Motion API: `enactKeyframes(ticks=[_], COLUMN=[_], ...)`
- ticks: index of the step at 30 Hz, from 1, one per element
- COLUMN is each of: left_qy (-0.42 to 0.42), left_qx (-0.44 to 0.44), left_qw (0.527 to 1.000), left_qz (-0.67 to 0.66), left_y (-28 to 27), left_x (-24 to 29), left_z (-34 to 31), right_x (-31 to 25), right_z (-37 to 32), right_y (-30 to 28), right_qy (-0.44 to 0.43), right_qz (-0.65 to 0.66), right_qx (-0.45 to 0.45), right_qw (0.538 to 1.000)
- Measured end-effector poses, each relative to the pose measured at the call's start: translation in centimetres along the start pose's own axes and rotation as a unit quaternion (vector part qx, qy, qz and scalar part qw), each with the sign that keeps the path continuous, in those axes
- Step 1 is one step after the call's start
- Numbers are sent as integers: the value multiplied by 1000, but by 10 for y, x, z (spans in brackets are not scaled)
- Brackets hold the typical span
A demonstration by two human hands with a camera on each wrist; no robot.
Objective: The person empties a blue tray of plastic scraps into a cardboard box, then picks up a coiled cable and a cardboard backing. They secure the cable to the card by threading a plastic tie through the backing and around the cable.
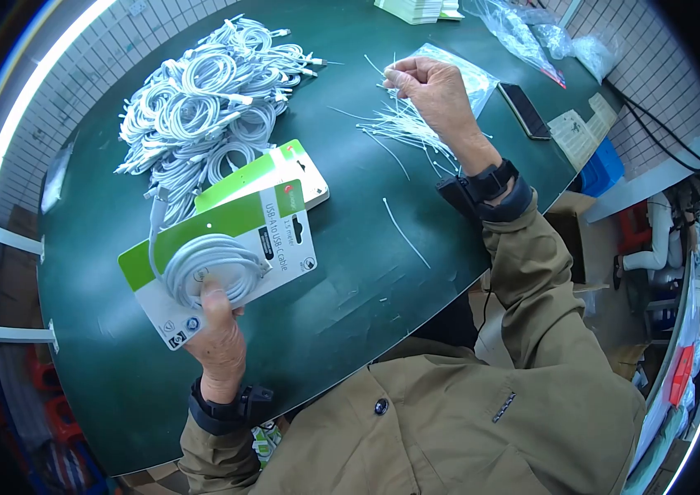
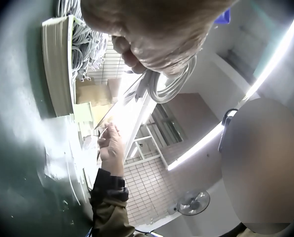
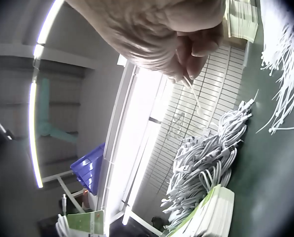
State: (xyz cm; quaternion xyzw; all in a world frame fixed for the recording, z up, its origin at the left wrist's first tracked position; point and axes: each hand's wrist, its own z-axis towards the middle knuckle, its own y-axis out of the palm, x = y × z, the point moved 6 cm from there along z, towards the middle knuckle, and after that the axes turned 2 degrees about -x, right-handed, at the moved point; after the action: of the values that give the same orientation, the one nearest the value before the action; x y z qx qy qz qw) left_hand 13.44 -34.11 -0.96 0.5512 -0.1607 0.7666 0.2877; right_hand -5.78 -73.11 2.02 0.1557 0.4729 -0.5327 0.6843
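My left hand (image 1: pixel 219 342) holds a green-and-white cable card (image 1: pixel 288 247), its thumb pressing a coiled white cable (image 1: pixel 216 268) against the card's face. In the left wrist view the coil (image 2: pixel 174 86) hangs beside the left hand (image 2: pixel 157 34). Above a loose heap of white ties (image 1: pixel 404 124), my right hand (image 1: pixel 441 95) pinches a thin white tie between thumb and fingertips. That tie (image 3: pixel 194 96) sticks out from the right hand (image 3: pixel 162 29) in the right wrist view. A stack of cards (image 1: pixel 310 181) lies just behind the held card.
A large pile of coiled white cables (image 1: pixel 210 99) covers the table's back left. A phone (image 1: pixel 523 111), clear plastic bags (image 1: pixel 523 37) and a card stack (image 1: pixel 416 10) lie at the back and right. One single tie (image 1: pixel 406 233) lies on the green table (image 1: pixel 350 272).
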Motion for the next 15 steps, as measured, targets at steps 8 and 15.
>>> enactKeyframes(ticks=[8, 15], left_qy=[246, 415], left_qx=[-248, -303], left_qw=[914, 831], left_qz=[207, 214], left_y=[4, 46], left_x=[24, 61], left_z=[-18, -21], right_x=[-69, -74], right_z=[-23, -55], right_y=[60, 122], right_qy=[106, 161], right_qz=[249, 343], right_qx=[-158, -254], right_qw=[950, 890])
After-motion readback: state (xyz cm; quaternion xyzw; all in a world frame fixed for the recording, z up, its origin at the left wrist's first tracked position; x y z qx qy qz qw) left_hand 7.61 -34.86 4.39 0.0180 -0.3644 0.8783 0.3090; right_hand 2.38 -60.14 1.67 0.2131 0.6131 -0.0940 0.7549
